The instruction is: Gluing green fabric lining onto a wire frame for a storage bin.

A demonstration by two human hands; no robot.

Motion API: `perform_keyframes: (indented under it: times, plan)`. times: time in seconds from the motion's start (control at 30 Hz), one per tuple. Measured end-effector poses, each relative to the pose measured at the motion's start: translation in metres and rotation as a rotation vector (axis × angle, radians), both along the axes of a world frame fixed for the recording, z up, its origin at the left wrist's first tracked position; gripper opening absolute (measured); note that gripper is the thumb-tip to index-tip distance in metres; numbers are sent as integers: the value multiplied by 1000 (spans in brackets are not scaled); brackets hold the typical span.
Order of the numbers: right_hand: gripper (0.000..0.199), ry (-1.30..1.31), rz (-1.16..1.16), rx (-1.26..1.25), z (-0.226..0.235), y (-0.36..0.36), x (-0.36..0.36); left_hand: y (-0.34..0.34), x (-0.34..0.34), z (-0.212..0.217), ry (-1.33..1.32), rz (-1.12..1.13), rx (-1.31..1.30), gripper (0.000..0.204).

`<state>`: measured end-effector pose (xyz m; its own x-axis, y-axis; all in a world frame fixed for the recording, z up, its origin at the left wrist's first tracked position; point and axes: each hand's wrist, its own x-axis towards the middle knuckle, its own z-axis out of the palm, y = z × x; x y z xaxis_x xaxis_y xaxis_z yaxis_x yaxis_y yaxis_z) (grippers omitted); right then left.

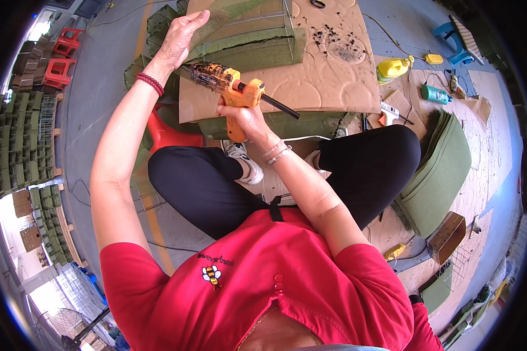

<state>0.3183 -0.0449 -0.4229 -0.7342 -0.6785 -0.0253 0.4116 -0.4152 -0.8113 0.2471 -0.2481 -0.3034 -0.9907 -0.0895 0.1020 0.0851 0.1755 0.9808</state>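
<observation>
My right hand [247,120] is wrapped round the handle of an orange glue gun [250,92]. Its front end is smeared with dark residue, and a black glue stick [281,106] juts out at the back. The gun points left, toward my left forearm. At the upper left, my left hand [181,41] grips the left edge of a green mesh piece [234,20] with wire rods; some of its fingers are hidden. A green felt strip [246,45] with a dark line along its edge lies on the cardboard [334,88] in front of me.
Black scraps [336,44] litter the cardboard. Rightward are a yellow bottle [394,69], a green bottle [436,94], a white glue gun [388,114] and stacked green felt sheets [439,175]. A red stool [173,131] stands beside my knee; a cable [386,32] crosses the floor.
</observation>
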Motion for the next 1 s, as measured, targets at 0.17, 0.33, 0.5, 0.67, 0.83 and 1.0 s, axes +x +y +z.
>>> perform_keyframes:
  times: [0.17, 0.33, 0.5, 0.67, 0.83, 1.0]
  plan:
    - [16, 1, -4, 22, 2, 2, 1, 2, 2, 1, 3, 24, -14, 42]
    - [16, -25, -15, 8, 4, 5, 1, 3, 3, 1, 8, 32, -6, 44]
    - [17, -105, -21, 9, 6, 8, 3, 2, 3, 0, -4, 18, -2, 46]
    - [15, -89, 16, 29, 12, 13, 3, 5, 4, 2, 1, 16, -1, 46]
    - [15, -82, 8, 23, 11, 16, 2, 7, 4, 2, -4, 31, 0, 46]
    - [16, -101, -14, 11, 12, 17, 2, 7, 4, 2, 6, 31, -13, 46]
